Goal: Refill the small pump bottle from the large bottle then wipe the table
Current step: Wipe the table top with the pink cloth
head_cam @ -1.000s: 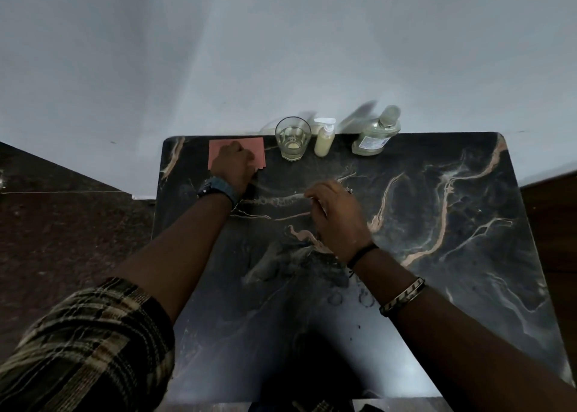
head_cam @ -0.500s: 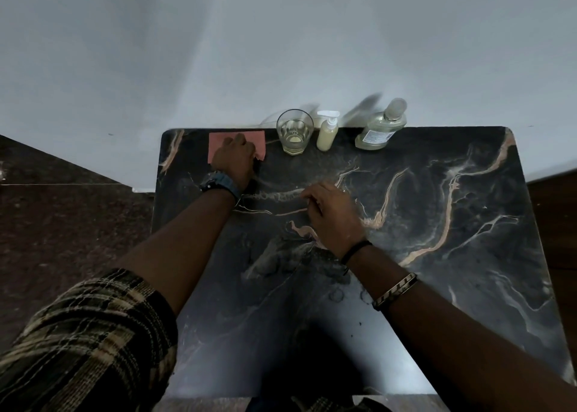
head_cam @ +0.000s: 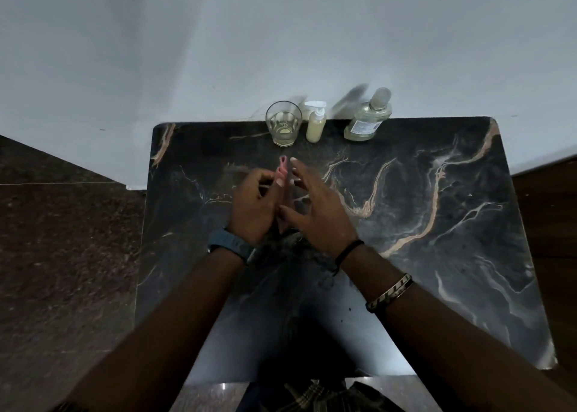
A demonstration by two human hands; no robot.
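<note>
My left hand [head_cam: 254,204] holds a pink cloth [head_cam: 282,168] above the middle of the dark marble table [head_cam: 437,255]; only a thin pink edge shows above the fingers. My right hand [head_cam: 315,207] is right beside it with its fingers spread and straight, palm turned toward the cloth. The small pump bottle [head_cam: 316,123] stands upright at the table's far edge, holding pale yellow liquid. The large clear bottle [head_cam: 368,116] with a label stands to its right, capped.
A clear drinking glass [head_cam: 283,123] with a little liquid stands left of the pump bottle. A white wall rises behind the table. Dark speckled floor [head_cam: 62,240] lies to the left.
My left hand has lifted the pink cloth from the far left corner and brought it to the table's middle. My right hand has risen off the table to meet it.
</note>
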